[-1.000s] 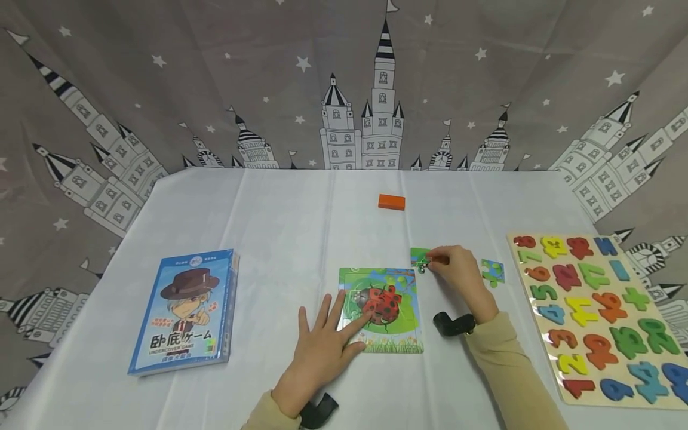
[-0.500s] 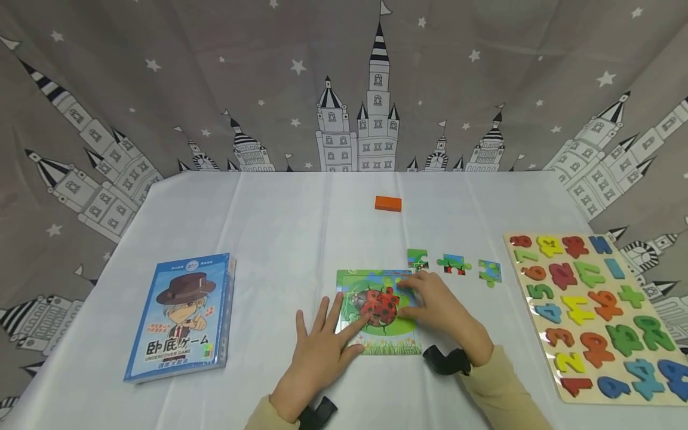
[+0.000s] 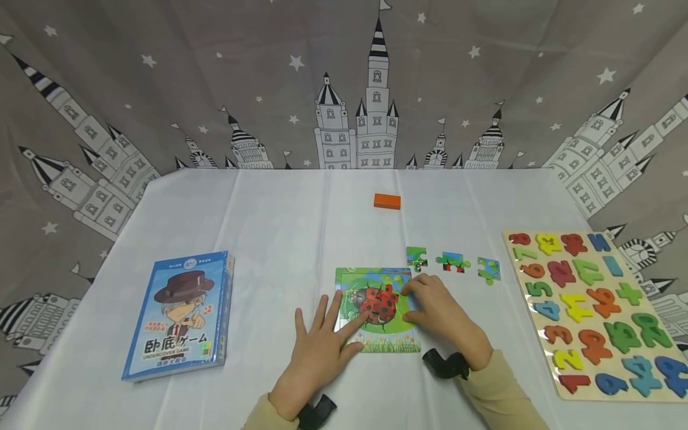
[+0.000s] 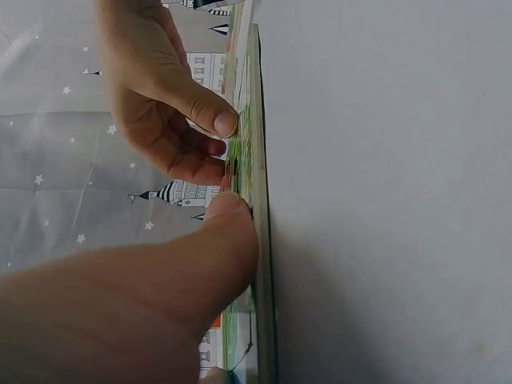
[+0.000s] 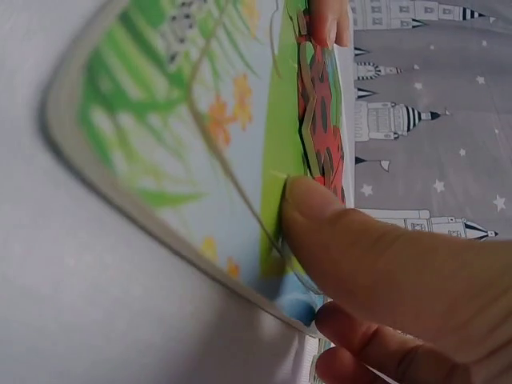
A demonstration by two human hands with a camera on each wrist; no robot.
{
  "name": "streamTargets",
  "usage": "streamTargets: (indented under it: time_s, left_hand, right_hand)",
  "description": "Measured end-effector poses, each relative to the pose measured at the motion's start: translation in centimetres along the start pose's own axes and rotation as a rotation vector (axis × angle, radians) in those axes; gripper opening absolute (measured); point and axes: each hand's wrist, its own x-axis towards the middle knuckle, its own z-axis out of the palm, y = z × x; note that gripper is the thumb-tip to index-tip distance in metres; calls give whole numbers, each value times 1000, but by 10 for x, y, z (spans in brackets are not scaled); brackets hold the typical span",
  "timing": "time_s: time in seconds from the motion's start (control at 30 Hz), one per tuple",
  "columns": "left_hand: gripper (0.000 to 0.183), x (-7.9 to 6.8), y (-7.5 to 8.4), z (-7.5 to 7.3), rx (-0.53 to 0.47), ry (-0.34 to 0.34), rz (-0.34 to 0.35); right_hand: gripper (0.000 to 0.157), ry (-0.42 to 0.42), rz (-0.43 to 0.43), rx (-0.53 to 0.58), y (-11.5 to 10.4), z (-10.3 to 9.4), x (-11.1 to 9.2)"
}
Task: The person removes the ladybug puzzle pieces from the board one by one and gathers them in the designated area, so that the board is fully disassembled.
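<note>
A square, green-edged ladybird jigsaw board (image 3: 395,344) is being steadied on the white-clothed surface (image 3: 279,227) by the spread, straight-fingered left hand (image 3: 317,353) at its eight o'clock, presumably against sliding. At three o'clock, its picture is being touched by the partly bent right hand (image 3: 445,312); whether anything is being pinched cannot be told. Three loose multicoloured interlocking pieces (image 3: 454,260) are being borne around one o'clock, apparently for easy reach.

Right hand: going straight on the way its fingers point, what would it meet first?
Probably the ladybug puzzle; the right hand has its fingertips over the near right side, though depth is unclear.
</note>
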Motion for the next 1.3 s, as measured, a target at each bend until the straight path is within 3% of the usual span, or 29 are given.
streamTargets:
  time_s: [0.5,0.93,1.13,1.3]
  left_hand:
    - [51,-1,0,1,17,2,6]
    - [51,2,1,2,8,-9,14]
    - [51,2,1,2,11,-3,18]
    - [50,0,1,1,4,0,9]
  right_hand:
    - [19,35,105,123,-10,-1,8]
    - [25,84,120,272,-1,-6,0]
    - [19,139,221,415,17,-18,-12]
    - [24,206,364,478,46,-37,-31]
